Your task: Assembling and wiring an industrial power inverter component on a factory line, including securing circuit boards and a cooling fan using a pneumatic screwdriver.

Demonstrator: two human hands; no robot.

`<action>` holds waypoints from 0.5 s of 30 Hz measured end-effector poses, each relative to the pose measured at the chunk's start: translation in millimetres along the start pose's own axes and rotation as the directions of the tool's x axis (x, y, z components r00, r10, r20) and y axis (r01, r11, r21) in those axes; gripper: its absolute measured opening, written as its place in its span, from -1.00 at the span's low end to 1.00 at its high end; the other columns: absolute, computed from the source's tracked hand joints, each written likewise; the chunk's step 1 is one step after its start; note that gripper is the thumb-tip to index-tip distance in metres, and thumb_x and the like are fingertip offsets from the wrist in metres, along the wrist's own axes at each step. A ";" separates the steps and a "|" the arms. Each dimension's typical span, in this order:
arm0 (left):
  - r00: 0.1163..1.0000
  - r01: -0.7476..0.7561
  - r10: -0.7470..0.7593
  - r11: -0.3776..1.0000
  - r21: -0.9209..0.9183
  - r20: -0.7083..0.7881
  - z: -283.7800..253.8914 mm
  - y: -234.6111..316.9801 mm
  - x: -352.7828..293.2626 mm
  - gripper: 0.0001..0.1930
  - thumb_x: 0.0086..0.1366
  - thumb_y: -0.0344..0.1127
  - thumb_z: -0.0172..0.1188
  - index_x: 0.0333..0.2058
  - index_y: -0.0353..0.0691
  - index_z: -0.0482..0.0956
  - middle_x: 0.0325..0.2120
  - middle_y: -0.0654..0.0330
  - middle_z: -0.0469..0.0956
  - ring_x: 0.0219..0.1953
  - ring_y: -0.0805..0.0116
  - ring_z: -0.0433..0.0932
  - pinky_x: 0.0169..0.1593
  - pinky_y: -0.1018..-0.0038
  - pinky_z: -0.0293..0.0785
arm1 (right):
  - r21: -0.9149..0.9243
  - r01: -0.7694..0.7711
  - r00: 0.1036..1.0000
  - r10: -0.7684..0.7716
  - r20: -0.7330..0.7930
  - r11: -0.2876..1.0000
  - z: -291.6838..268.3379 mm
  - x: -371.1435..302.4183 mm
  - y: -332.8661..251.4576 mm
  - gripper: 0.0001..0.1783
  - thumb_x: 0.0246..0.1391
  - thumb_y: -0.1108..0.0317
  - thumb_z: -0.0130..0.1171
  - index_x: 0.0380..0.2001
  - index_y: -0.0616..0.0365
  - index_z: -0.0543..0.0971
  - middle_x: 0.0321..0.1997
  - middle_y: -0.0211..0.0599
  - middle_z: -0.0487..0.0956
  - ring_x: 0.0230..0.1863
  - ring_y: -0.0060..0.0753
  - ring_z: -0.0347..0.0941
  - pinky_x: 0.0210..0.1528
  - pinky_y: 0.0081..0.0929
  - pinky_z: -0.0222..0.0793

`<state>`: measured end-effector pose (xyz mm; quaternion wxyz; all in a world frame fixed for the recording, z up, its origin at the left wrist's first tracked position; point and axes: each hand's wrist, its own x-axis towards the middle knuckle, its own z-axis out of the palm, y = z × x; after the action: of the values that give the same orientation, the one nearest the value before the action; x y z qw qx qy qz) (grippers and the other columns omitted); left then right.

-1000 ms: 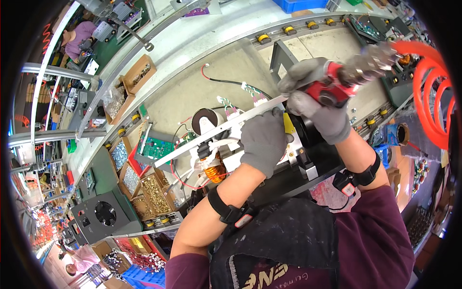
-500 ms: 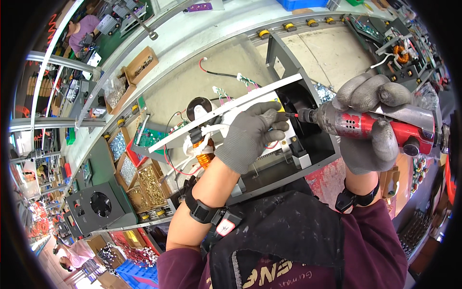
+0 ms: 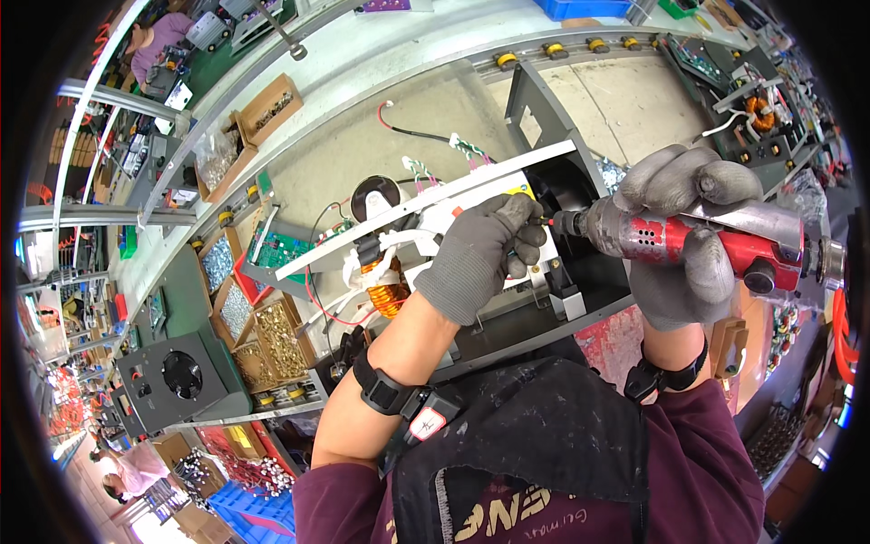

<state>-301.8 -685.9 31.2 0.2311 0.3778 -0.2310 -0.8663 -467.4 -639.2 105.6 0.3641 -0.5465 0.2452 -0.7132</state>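
Note:
My right hand [image 3: 675,272], in a grey glove, is wrapped round a red and silver power screwdriver [image 3: 662,234] held level, its nose pointing left. The short bit reaches the fingertips of my left hand [image 3: 485,249], also gloved. Those fingers are curled and pinched together; whatever lies between them is too small or hidden to make out. Both hands are over an open dark metal chassis [image 3: 589,313] with a black fan at its right end. A pale metal rail [image 3: 426,208] crosses the chassis. Left of my left hand sits a copper-wound coil [image 3: 388,295] among white and red wires.
Divided bins of screws [image 3: 283,340] stand to the left, near a green circuit board [image 3: 283,254]. A dark panel with a round fan opening [image 3: 184,374] lies beyond them. Another chassis with a coil [image 3: 759,113] is at far right. A co-worker [image 3: 159,50] sits at upper left.
The screwdriver has moved slightly left, bringing its bit up against my left fingertips. My left hand has shifted a little to the right, fingers still pinched.

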 end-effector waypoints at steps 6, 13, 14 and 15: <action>0.996 -0.050 0.045 0.997 0.061 0.080 -1.8 -1.0 2.2 -0.69 0.36 -0.13 -0.06 -0.29 -0.32 0.41 -0.68 0.29 0.31 -0.72 0.58 0.20 -0.70 0.67 0.05 | 0.024 -0.009 1.000 0.009 -0.013 1.000 -1.4 2.8 3.6 -0.62 0.01 0.30 0.08 -0.08 0.11 0.34 -0.44 -0.24 0.30 -0.37 -0.28 0.27 -0.44 -0.38 0.29; 0.989 -0.049 0.035 0.994 0.094 0.144 1.2 1.3 5.6 -0.68 0.38 -0.13 -0.11 -0.32 -0.30 0.39 -0.78 0.35 0.19 -0.80 0.63 0.08 -0.75 0.65 -0.05 | 0.063 -0.013 1.000 0.015 -0.026 0.998 -1.5 4.5 5.6 -0.62 0.00 0.26 0.08 -0.10 0.15 0.35 -0.47 -0.27 0.26 -0.43 -0.33 0.21 -0.45 -0.42 0.24; 0.990 -0.045 0.032 0.995 0.093 0.139 2.1 3.3 5.9 -0.68 0.38 -0.13 -0.11 -0.32 -0.30 0.39 -0.78 0.35 0.19 -0.80 0.63 0.08 -0.75 0.65 -0.05 | 0.066 -0.017 0.999 0.019 -0.028 0.998 -3.9 4.4 6.8 -0.62 0.00 0.26 0.08 -0.10 0.15 0.35 -0.47 -0.27 0.26 -0.43 -0.33 0.21 -0.45 -0.42 0.24; 0.993 -0.030 0.009 0.984 0.178 0.116 1.8 5.7 4.8 -0.70 0.38 -0.15 -0.12 -0.31 -0.31 0.40 -0.75 0.31 0.26 -0.79 0.62 0.14 -0.76 0.65 -0.01 | 0.064 0.000 1.000 0.002 -0.017 0.998 -5.5 4.4 8.3 -0.62 0.00 0.25 0.08 -0.11 0.15 0.35 -0.47 -0.27 0.26 -0.43 -0.33 0.21 -0.44 -0.43 0.22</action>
<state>-304.8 -692.8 32.9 0.1909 0.3446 -0.3247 -0.8599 -471.2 -648.0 100.4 0.3796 -0.5285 0.2257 -0.7250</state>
